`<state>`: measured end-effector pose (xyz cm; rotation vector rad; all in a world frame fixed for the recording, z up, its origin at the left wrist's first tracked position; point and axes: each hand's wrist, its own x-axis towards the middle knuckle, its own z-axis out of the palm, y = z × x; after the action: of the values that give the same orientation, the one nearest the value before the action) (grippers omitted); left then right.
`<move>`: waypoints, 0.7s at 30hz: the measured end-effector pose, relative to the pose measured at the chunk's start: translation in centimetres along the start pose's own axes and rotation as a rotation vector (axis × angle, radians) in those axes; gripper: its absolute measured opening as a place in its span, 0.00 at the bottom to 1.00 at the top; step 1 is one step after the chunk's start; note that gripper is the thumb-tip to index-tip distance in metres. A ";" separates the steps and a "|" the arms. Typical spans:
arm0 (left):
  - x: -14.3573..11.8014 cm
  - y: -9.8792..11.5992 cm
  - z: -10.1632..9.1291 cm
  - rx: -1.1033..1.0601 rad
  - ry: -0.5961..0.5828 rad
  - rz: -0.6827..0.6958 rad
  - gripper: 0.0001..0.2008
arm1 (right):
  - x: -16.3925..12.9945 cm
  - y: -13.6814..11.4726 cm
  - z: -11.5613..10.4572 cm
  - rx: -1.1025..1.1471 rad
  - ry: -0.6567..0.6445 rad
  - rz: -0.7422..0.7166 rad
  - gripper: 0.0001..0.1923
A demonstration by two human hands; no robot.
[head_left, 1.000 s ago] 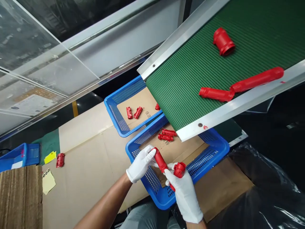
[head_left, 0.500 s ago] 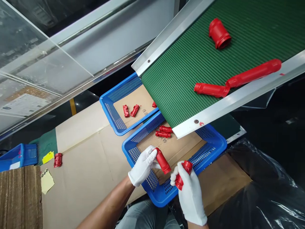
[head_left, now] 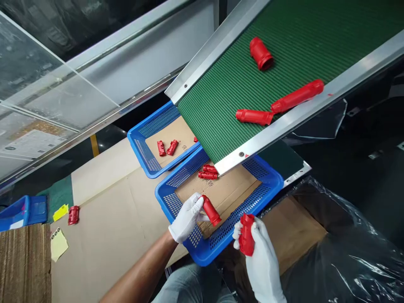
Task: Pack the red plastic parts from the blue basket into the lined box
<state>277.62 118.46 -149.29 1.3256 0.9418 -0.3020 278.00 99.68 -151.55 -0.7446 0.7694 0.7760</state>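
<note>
My left hand [head_left: 188,216], in a white glove, pinches one end of a red ribbed plastic tube [head_left: 211,210] over the near blue basket [head_left: 205,258]. In my right hand [head_left: 260,252], gloved too, a shorter red plastic sleeve [head_left: 246,235] stands nearly upright, fingers wrapped round it beside the basket's right corner. Two red pieces [head_left: 208,171] lie on cardboard inside that basket, close under the conveyor's lower end. The far blue basket [head_left: 142,164] has a few more red parts [head_left: 166,147] on its cardboard liner.
A green ribbed conveyor [head_left: 221,101] with metal side rails slopes down over both baskets, carrying several red parts [head_left: 261,53]. On the cardboard-covered table [head_left: 110,235] at left are a red piece [head_left: 73,215], yellow notes and stacked cardboard [head_left: 25,261]. Black plastic sheeting [head_left: 353,261] covers the right side.
The sleeve in my right hand has been turned more upright and moved slightly right. The left hand keeps its tube. The whole view has shifted, and the conveyor's parts appear further left.
</note>
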 end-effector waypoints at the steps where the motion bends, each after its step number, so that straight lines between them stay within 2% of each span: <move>1: -0.1 0.1 0.1 0.004 0.002 0.001 0.23 | -0.5 -0.3 -0.3 -0.026 -0.004 -0.020 0.19; 3: -0.6 0.3 0.6 0.043 -0.005 -0.008 0.22 | -1.2 -0.8 -1.6 -0.059 0.022 -0.059 0.25; 5: -1.9 0.4 1.4 0.162 -0.035 -0.017 0.21 | -1.3 -1.0 -4.3 -0.102 0.078 -0.115 0.30; 7: -3.8 0.2 3.2 0.372 -0.128 0.009 0.19 | -0.3 -0.5 -8.2 -0.272 0.163 -0.179 0.29; 9: -5.6 -1.0 5.8 0.657 -0.286 0.116 0.17 | 1.7 0.8 -12.8 -0.614 0.291 -0.192 0.27; 11: -6.4 -3.7 9.1 0.998 -0.443 0.220 0.15 | 4.3 2.9 -17.1 -0.751 0.370 -0.081 0.25; 12: -6.1 -5.6 10.8 1.170 -0.494 0.223 0.14 | 5.7 4.2 -18.9 -0.819 0.372 -0.016 0.22; 14: -4.1 -10.0 13.7 1.526 -0.561 0.065 0.12 | 8.1 6.8 -21.5 -0.930 0.334 0.098 0.16; 17: 1.2 -16.6 16.3 1.669 -0.607 -0.096 0.10 | 10.4 10.6 -23.7 -1.066 0.231 0.214 0.14; 19: 4.5 -20.2 16.9 1.727 -0.665 -0.175 0.13 | 11.2 12.6 -24.8 -1.123 0.156 0.256 0.15; 21: 6.7 -23.0 16.9 1.772 -0.740 -0.235 0.15 | 11.6 14.0 -25.8 -1.155 0.082 0.272 0.16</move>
<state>273.08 98.94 -170.71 2.3062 -0.0540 -1.9575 264.09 89.70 -178.09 -1.7259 0.4407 1.4656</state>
